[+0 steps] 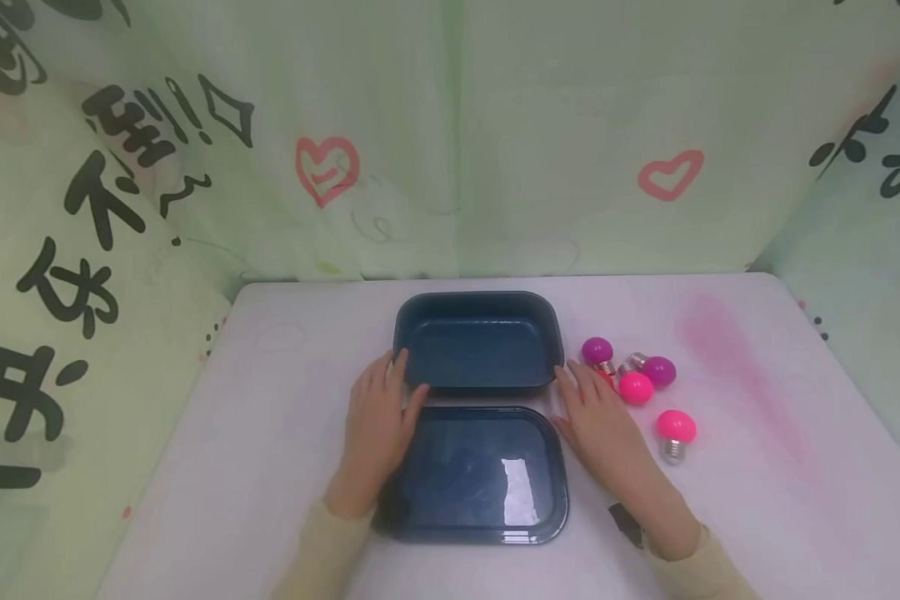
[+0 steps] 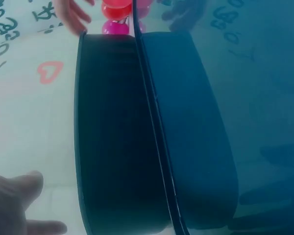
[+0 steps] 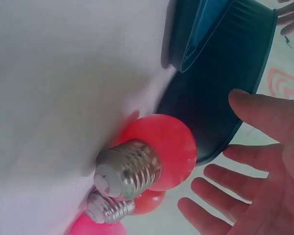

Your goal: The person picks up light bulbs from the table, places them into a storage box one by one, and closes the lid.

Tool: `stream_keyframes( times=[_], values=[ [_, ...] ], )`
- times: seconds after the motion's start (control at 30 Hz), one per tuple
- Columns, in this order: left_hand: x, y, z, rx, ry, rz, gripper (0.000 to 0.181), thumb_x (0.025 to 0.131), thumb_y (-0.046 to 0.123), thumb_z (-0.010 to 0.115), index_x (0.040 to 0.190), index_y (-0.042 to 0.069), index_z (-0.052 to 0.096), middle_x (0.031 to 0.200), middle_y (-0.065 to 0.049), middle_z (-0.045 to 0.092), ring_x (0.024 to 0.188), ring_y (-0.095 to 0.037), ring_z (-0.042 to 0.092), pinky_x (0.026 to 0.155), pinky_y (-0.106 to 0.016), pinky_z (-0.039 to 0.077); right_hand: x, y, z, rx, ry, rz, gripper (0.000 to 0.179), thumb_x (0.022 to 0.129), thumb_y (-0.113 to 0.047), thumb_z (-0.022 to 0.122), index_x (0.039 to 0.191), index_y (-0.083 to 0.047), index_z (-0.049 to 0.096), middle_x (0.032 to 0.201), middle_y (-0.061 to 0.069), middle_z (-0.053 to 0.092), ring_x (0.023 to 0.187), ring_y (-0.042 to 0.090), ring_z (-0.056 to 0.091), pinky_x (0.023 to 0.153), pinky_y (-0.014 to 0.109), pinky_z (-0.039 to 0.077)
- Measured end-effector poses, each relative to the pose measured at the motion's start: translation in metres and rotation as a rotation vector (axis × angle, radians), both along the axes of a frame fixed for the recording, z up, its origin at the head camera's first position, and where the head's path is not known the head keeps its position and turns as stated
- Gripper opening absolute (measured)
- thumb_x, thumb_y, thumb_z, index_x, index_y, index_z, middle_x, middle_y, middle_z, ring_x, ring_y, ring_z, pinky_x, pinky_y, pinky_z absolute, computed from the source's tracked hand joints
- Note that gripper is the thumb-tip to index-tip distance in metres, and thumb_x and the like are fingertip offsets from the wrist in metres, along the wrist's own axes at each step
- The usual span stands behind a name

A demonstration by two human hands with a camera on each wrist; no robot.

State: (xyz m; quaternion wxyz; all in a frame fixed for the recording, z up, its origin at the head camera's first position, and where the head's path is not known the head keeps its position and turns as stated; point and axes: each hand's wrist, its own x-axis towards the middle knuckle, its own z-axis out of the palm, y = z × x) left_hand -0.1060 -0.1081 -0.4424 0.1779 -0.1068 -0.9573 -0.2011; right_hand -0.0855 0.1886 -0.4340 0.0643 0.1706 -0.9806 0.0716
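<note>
A deep dark blue rectangular container (image 1: 478,354) stands on the table, its inside bare. In front of it lies a flat, glossy dark blue lid-like tray (image 1: 472,479). My left hand (image 1: 378,421) is at the container's left side, fingers extended, thumb over the gap between the two pieces. At the front right corner is my right hand (image 1: 607,429), fingers straight and spread; in the right wrist view its thumb and index finger lie at the container's rim (image 3: 257,83). Whether either hand presses on it, I cannot tell. Neither grips anything.
Right of the container lie several bulbs with metal screw bases: a purple bulb (image 1: 597,350), another purple bulb (image 1: 659,372), a pink bulb (image 1: 636,388) and a nearer pink bulb (image 1: 677,426). A red bulb (image 3: 169,147) is partly hidden by my right hand in the head view. Pale curtains (image 1: 555,108) enclose the table.
</note>
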Motion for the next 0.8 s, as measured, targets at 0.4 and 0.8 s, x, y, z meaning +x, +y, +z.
stream_keyframes(
  times=[0.4, 0.8],
  values=[
    [-0.019, -0.008, 0.006, 0.121, -0.032, 0.004, 0.056, 0.099, 0.033, 0.059, 0.14, -0.003, 0.049, 0.136, -0.026, 0.054, 0.126, -0.044, 0.05, 0.105, -0.058, 0.041, 0.003, 0.003, 0.004, -0.025, -0.047, -0.057, 0.079, 0.08, -0.022, 0.082, 0.143, 0.004, 0.043, 0.139, 0.026, 0.047, 0.129, 0.044, 0.045, 0.092, 0.053, 0.054],
    [-0.033, -0.017, 0.011, 0.194, -0.124, 0.041, 0.053, 0.101, 0.033, 0.056, 0.14, -0.002, 0.05, 0.139, -0.024, 0.052, 0.129, -0.041, 0.048, 0.108, -0.055, 0.039, 0.005, 0.009, 0.0, -0.015, -0.073, -0.05, 0.081, 0.072, -0.021, 0.089, 0.138, 0.002, 0.048, 0.127, 0.023, 0.052, 0.12, 0.04, 0.051, 0.083, 0.049, 0.059]
  ],
)
